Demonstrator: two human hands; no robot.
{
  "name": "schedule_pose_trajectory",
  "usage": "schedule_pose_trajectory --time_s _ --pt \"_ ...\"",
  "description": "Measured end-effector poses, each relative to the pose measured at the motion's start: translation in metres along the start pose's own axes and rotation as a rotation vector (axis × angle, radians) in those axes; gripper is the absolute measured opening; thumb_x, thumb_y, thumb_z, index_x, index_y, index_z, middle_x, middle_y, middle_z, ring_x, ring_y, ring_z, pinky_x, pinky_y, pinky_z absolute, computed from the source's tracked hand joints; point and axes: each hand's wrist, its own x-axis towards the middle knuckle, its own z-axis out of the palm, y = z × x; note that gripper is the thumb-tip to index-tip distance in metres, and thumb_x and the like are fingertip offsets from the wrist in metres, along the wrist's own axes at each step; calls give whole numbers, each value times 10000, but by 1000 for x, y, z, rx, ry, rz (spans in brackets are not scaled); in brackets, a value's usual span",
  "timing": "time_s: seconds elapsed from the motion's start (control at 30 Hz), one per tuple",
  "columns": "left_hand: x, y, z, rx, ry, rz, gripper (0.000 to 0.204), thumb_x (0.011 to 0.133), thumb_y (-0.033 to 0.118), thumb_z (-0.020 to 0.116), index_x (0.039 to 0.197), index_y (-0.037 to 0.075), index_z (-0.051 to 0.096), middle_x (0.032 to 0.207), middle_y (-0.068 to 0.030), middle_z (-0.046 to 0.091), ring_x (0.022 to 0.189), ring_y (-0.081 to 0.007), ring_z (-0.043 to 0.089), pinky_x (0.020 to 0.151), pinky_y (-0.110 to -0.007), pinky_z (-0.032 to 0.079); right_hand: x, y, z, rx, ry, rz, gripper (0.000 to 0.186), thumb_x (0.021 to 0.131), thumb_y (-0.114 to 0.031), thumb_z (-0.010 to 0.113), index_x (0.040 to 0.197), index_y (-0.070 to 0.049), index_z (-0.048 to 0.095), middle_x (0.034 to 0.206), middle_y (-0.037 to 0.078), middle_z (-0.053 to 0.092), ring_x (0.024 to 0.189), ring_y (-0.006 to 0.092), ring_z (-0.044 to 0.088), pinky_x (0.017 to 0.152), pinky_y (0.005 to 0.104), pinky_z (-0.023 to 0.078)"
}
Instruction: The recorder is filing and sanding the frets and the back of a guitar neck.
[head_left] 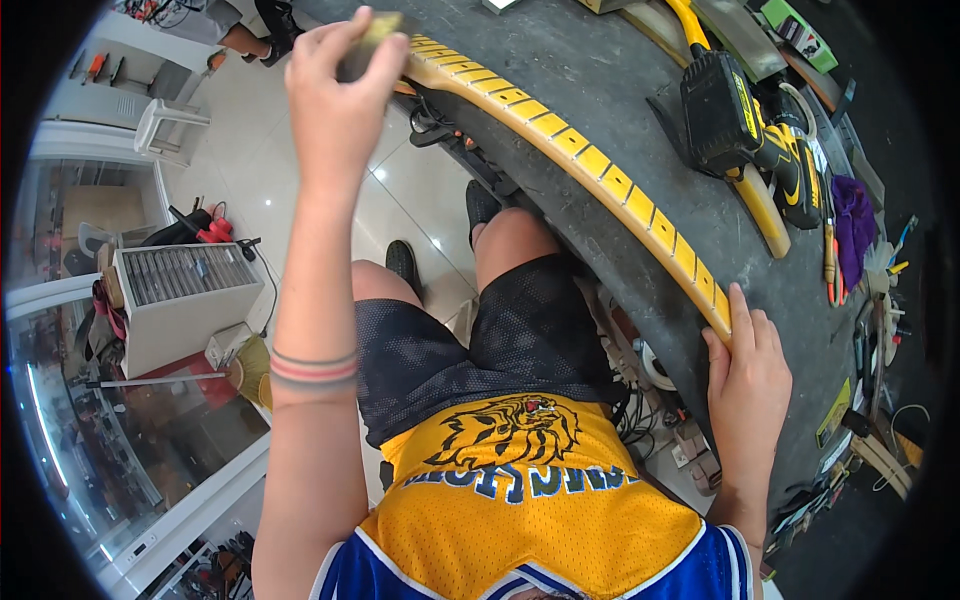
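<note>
A long guitar neck (598, 187) lies slantwise along the near edge of the dark worktop, from top middle to lower right. Bright yellow strips that look like tape cover its fretboard, with dark fret lines between them and a pale wood side. At its lower right end my right hand (752, 375) grips the neck, thumb on one side and fingers on the other. Over the far left end, my left hand (345, 85) pinches a small yellowish, dark-sided block (385, 28), smeared by motion. I cannot tell whether the block touches the neck.
On the worktop (560, 70) to the right lie a black-and-yellow cordless power tool (725, 115), a purple cloth (852, 225) and several hand tools. At the left, a white stool (170, 130) and a box-shaped cabinet (185, 300) stand on the tiled floor.
</note>
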Motion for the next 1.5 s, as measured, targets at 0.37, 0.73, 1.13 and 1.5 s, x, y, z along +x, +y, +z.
schedule_pose_trajectory --time_s 0.37,0.73,1.13,1.5 --pt "18 -35 -12 128 25 -40 543 917 352 950 1409 130 888 1368 -170 770 1239 -368 714 1133 -474 562 -1 -2 2 53 3 46 580 1089 -128 821 1643 -51 665 1258 202 732 1076 424 746 936 512 616" --pt "-6 -1 8 101 -27 37 488 972 343 937 1374 72 888 1384 -186 768 1249 -352 731 1122 -450 571 -3 0 2 -10 -3 30 615 1071 -174 843 1635 -13 658 1235 171 733 1114 365 742 923 475 640" --pt "-34 42 12 31 -43 60 472 940 257 961 1381 106 886 1383 -184 757 1292 -364 699 1135 -488 567 -3 -1 1 -7 3 29 611 1050 -179 860 1610 -17 678 1219 164 735 1105 355 748 900 470 651" --pt "-104 173 36 -150 -282 186 574 855 304 937 1387 110 843 1404 -158 752 1299 -382 669 1144 -536 509 39 -41 3 90 65 -8 541 1075 -220 821 1553 -2 694 1199 137 734 1131 317 774 880 441 672"
